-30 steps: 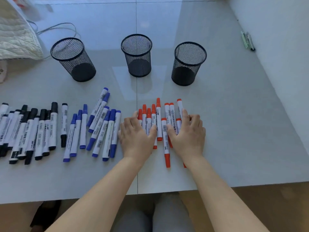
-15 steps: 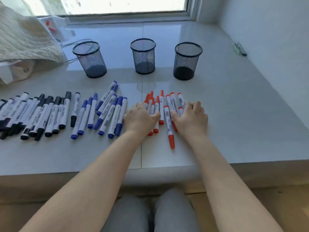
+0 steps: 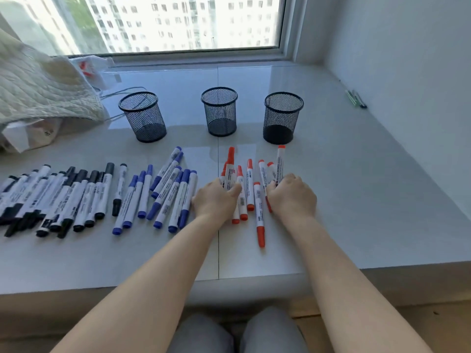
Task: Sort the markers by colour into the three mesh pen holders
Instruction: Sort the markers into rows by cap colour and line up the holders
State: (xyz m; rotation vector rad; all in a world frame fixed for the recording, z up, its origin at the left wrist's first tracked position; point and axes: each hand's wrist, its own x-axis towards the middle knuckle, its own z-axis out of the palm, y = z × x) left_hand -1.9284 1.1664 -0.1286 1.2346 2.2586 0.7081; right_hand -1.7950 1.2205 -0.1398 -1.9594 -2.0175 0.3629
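Three black mesh pen holders stand in a row on the grey sill: left (image 3: 142, 115), middle (image 3: 219, 110), right (image 3: 283, 117). All three look empty. In front of them lie black-capped markers (image 3: 63, 194) at the left, blue markers (image 3: 163, 192) in the middle and red markers (image 3: 250, 189) at the right. My left hand (image 3: 216, 200) curls around the left part of the red bunch. My right hand (image 3: 293, 197) curls around the right part, with marker tips sticking out beyond the fingers. A few red markers lie loose between the hands.
A quilted cloth (image 3: 38, 85) and a white bag (image 3: 30, 133) lie at the back left, with a cable (image 3: 122, 90) behind the left holder. Green pens (image 3: 355, 98) lie by the right wall. The sill's front edge (image 3: 229, 284) runs under my forearms.
My fingers went from lying flat on the red markers to curling around them, and some markers now tilt up. The view has tilted upward, and the window now shows.
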